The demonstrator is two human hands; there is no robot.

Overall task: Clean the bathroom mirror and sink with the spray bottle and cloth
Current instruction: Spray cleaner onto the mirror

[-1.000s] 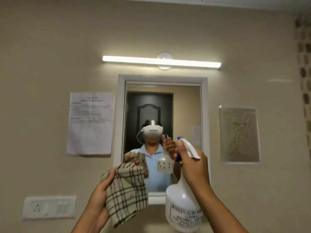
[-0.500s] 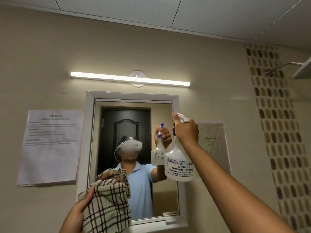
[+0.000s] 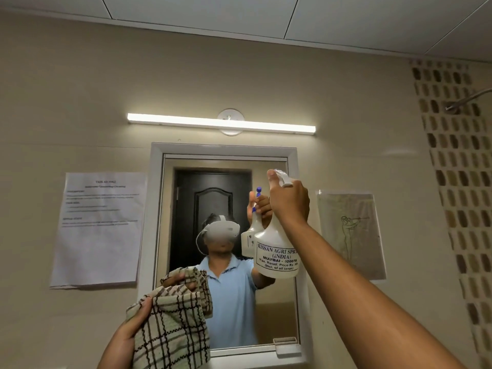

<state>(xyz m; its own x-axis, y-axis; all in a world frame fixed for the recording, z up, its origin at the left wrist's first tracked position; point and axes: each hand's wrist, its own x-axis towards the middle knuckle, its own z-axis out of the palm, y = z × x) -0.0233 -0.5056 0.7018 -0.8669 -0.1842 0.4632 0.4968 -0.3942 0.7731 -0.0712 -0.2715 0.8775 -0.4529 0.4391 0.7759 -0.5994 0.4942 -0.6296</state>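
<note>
A white-framed mirror [image 3: 277,310] hangs on the beige wall and reflects a person, a dark door and both hands. My right hand [image 3: 288,202] grips the neck and trigger of a white spray bottle [image 3: 277,255], held upright in front of the mirror's right side with its nozzle toward the glass. My left hand [image 3: 130,331] holds a beige checked cloth [image 3: 173,328] low at the mirror's lower left corner. A faint haze lies on the upper glass. The sink is out of view.
A lit tube light [image 3: 221,123] runs above the mirror. A printed sheet [image 3: 98,230] is taped to the left and a sketch [image 3: 351,235] to the right. A mosaic tile strip [image 3: 458,209] and a shower pipe [image 3: 468,101] are at far right.
The view has tilted upward, so the ceiling shows. My right hand has lifted the spray bottle higher against the mirror. The cloth stays low in my left hand.
</note>
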